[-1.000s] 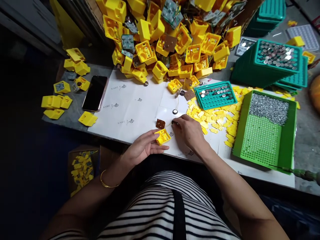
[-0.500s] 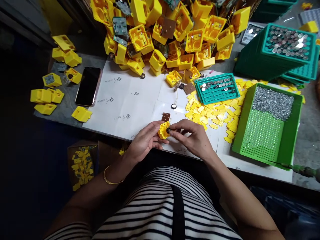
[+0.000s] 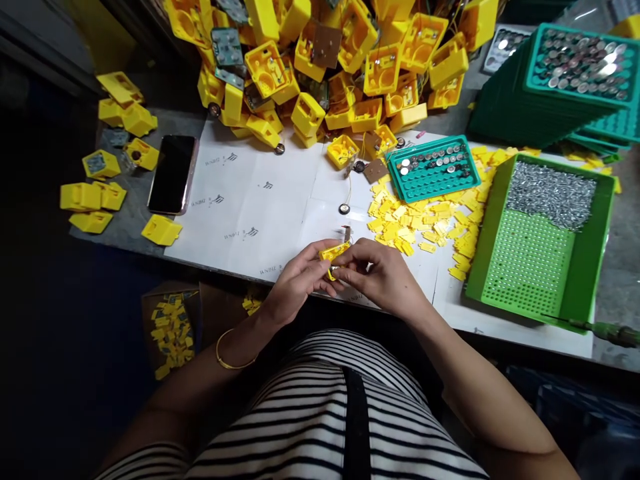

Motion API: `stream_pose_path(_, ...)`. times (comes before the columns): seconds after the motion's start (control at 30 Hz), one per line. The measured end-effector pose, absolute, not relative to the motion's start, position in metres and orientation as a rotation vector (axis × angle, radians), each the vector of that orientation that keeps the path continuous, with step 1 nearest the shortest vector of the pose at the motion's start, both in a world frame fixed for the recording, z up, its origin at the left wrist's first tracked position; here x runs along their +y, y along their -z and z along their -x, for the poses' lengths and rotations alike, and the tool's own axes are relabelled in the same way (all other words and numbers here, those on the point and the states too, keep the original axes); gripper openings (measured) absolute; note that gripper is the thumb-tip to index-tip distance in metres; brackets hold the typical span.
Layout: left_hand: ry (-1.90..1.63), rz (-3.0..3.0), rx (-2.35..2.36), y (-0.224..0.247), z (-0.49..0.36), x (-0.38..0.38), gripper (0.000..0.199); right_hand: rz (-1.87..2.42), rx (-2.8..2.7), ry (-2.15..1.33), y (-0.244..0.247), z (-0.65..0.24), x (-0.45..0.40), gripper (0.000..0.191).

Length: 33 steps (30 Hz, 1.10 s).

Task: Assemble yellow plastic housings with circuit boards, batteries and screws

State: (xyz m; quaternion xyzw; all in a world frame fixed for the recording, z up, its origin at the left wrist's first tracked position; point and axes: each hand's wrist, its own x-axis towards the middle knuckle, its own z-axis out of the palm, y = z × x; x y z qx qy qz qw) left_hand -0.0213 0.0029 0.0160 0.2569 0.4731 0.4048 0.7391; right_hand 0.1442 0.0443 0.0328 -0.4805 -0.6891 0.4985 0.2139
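Near the table's front edge, my left hand (image 3: pixel 299 279) grips a small yellow housing (image 3: pixel 334 252), which is tilted so that its open side is partly hidden. My right hand (image 3: pixel 376 272) is closed at the housing's right side, its thumb and finger pinched at it; the small dark part there is mostly covered. A brown board (image 3: pixel 347 233) sticks up just behind the housing. Farther back on the white sheet lies a round black-rimmed part (image 3: pixel 344 209) on thin wires, below another brown board (image 3: pixel 375 171).
Yellow housings (image 3: pixel 270 70) are heaped at the back. A phone (image 3: pixel 173 175) lies left. To the right are a teal tray (image 3: pixel 425 190) of round parts, scattered yellow pieces (image 3: pixel 435 220), a green basket (image 3: pixel 537 267) of metal bits, a tool (image 3: pixel 615 333) and stacked teal trays (image 3: pixel 520 107).
The yellow housing has been tipped in my hands, and the brown board behind it now stands more edge-on. My left thumb has moved onto the housing. The whole view has shifted slightly.
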Motion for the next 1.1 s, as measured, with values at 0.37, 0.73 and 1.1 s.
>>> stream_pose_path(0.37,-0.887,-0.420,0.992,-0.012,0.026,0.004,0.040,1.218,-1.691,-1.181,-0.030,-0.154,0.024,0.020)
stream_pose_path(0.73,-0.718,-0.592,1.028,-0.025,0.022,-0.002,0.046,1.153,-1.682,-1.707,-0.018,-0.171,0.052,0.055)
stream_pose_path(1.1,-0.731,-0.764,1.165,-0.019,0.028,-0.005,0.038,1.308,-1.581,-1.645,-0.028,-0.186,0.058,0.027)
